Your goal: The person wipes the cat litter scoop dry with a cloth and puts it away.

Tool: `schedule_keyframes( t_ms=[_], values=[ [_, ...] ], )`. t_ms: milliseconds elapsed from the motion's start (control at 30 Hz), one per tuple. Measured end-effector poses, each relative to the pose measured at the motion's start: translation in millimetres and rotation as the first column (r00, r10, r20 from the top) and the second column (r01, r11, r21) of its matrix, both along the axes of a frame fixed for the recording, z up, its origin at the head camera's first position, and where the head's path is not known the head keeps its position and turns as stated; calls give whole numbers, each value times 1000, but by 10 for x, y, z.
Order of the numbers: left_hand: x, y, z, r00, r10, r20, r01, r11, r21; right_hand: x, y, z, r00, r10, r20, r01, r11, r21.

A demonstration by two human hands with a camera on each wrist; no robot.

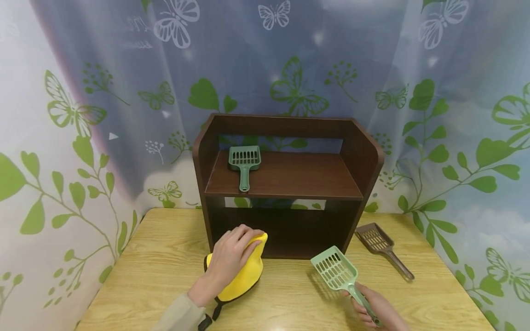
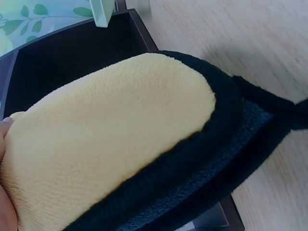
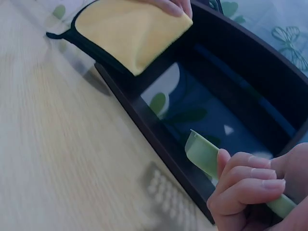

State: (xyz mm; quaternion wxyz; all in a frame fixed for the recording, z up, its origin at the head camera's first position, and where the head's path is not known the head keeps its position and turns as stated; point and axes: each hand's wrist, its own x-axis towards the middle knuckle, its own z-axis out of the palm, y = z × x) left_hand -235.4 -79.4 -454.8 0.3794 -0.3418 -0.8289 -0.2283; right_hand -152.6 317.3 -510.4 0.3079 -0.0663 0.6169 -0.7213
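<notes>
My left hand [image 1: 227, 259] pinches a yellow cleaning cloth [image 1: 248, 276] with black edging and a dark loop, its fingers over the top end. The cloth hangs in front of the shelf's lower left side. In the left wrist view the cloth [image 2: 120, 110] fills the middle, and a bluish underside shows past its edge. Over the table on the right, my right hand [image 1: 378, 308] grips a light green slotted litter scoop [image 1: 352, 276] by its handle, head tilted up toward the shelf. The right wrist view catches this scoop [image 3: 204, 156] from the side, fingers wrapped round its handle.
A dark brown two-tier shelf [image 1: 290, 177] stands at the back of the wooden table [image 1: 285, 303]. On its upper tier, at left, lies a darker green litter scoop [image 1: 244, 168]. A brown litter scoop [image 1: 383, 250] lies right of the shelf. Behind hangs a butterfly-patterned curtain [image 1: 248, 69].
</notes>
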Motion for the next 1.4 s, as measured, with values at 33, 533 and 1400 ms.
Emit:
schedule_keyframes(
  t_ms=[33,533,1400],
  values=[
    [-5,-5,7,1000,-3,-6,3,1000,-1,-14,-49,18,1000,-3,-5,4,1000,11],
    [-138,8,388,992,11,-124,-17,999,-47,-246,-829,259,996,-74,-52,81,983,164],
    [24,557,75,993,-74,96,96,966,-241,-356,-1321,541,987,-15,-160,36,991,128]
  ],
)
